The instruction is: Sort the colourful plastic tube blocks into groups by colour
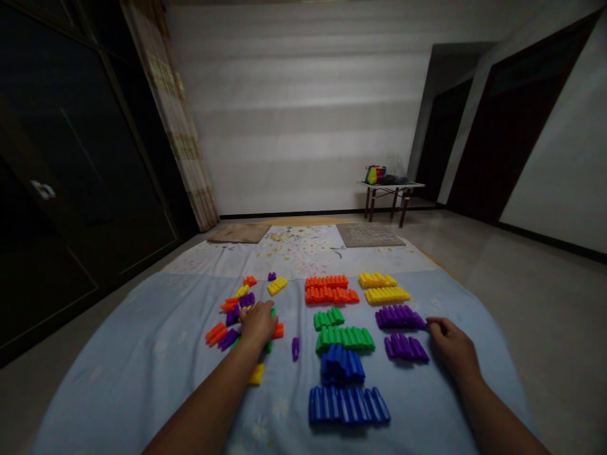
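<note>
My left hand [258, 323] reaches down into a loose pile of mixed small plastic pegs, orange pegs [217, 333] and purple pegs [229, 339] among them. Its fingertips are mostly hidden behind the back of the hand. Beside the pile, a single purple peg [295, 349] lies apart. On the right, my right hand [453, 347] pinches the end peg of the upper purple row [397, 316]. Just below that is a shorter purple row [406, 347]. Sorted rows of orange [331, 289], yellow [386, 295], green [345, 339] and blue pegs [348, 406] lie between my hands.
A pale blue flowered cloth [156, 354] covers the rounded table. Two flat mats [239, 233] lie at its far edge. Behind, a small folding table [391, 185] with a colourful bag stands by the wall. Dark cabinet doors [71, 164] are at the left.
</note>
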Demonstrator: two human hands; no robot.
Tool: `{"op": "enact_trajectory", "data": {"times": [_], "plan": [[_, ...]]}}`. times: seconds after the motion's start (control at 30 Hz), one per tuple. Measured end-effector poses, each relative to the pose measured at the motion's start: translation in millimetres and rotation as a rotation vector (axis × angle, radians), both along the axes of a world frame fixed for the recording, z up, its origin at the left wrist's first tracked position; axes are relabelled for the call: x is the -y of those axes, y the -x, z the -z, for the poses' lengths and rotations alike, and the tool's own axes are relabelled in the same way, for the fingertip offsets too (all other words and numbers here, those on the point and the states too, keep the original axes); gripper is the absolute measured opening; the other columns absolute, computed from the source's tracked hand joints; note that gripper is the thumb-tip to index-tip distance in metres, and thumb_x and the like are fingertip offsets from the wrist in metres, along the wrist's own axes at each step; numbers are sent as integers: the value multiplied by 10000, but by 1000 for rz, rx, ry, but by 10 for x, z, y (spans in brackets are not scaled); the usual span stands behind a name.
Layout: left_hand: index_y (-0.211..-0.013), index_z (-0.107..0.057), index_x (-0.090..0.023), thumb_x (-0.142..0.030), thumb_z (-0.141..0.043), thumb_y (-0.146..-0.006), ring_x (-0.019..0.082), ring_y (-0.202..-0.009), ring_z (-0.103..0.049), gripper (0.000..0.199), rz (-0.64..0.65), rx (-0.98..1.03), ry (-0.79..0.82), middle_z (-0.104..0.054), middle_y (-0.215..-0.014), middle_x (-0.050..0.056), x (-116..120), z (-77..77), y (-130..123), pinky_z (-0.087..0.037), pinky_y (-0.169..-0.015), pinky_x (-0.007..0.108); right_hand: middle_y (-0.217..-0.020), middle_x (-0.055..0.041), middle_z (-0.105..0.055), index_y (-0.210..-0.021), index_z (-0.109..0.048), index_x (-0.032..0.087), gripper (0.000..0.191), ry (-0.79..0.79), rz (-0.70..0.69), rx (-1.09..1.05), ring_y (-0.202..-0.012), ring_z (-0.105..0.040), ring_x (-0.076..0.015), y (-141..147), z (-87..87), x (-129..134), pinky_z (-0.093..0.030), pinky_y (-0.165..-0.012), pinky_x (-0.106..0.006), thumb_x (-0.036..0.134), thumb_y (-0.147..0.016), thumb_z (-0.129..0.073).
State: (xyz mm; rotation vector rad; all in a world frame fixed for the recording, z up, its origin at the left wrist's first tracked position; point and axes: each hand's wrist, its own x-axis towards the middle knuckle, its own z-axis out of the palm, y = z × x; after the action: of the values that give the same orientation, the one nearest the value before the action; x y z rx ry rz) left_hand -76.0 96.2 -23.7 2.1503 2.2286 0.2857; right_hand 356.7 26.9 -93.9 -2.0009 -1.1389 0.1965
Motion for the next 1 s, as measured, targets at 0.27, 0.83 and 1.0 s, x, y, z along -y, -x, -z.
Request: {"op": "enact_trajectory", "data": {"times": [0.27, 0.83, 1.0], "plan": [[-1080, -596, -211, -489, -507, -736, 327, -1106, -523, 451, 77, 109, 98, -611, -1151, 143, -101, -45, 108, -349, -906, 505, -805, -60, -689, -872, -668, 193, 373, -37, -9, 1, -752, -623, -218, 67, -68, 16, -442, -685, -303, 413, -730, -403], [-693, -643, -226, -454, -674, -494, 295, -856, -636, 305, 148, 310, 226, -687, -732, 36, -266, -209, 217, -480, -725, 391, -823, -50, -690, -855, -664, 197, 330, -111, -24, -25, -773, -620, -204, 74, -63, -14, -445, -723, -305, 363, -743, -402], [-826, -646, -204, -493, -627, -564, 323, -947, -604, 391, 158, 318, 149, -683, -911, 86, -261, -254, 101, -459, -798, 454, -814, -37, -687, -856, -659, 208, 313, -128, -20, -49, -771, -617, -193, 95, -64, -18, -448, -726, -298, 348, -749, -401]]}}
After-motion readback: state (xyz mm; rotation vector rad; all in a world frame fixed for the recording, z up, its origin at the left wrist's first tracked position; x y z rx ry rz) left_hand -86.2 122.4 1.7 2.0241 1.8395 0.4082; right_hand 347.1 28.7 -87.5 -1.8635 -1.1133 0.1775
